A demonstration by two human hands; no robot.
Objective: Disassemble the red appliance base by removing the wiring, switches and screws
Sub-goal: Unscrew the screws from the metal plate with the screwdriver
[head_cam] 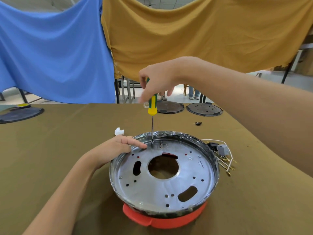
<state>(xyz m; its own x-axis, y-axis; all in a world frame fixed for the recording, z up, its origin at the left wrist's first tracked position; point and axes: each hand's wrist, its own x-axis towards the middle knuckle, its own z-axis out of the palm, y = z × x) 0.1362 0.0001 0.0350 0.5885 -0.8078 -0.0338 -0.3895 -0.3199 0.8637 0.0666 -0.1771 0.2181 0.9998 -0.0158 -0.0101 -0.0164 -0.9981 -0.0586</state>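
Note:
The red appliance base [159, 219] sits on the table in front of me, with a round silver metal pan [189, 175] in it, full of holes and slots. My right hand [157, 82] grips the green and yellow handle of a screwdriver [152, 107] from above. The screwdriver stands upright, its tip at the far side of the pan. My left hand [115, 148] rests on the pan's left rim, the index finger stretched toward the tip. Removed white wiring [225, 161] with a grey part and a black switch lies right of the base.
The table has an olive cloth [67, 150]. A white crumpled scrap [119, 131] lies behind my left hand, a small black part [198, 123] farther right. Two dark round plates [204, 109] sit at the far edge, another dark plate [20, 113] at far left. Blue and ochre cloths hang behind.

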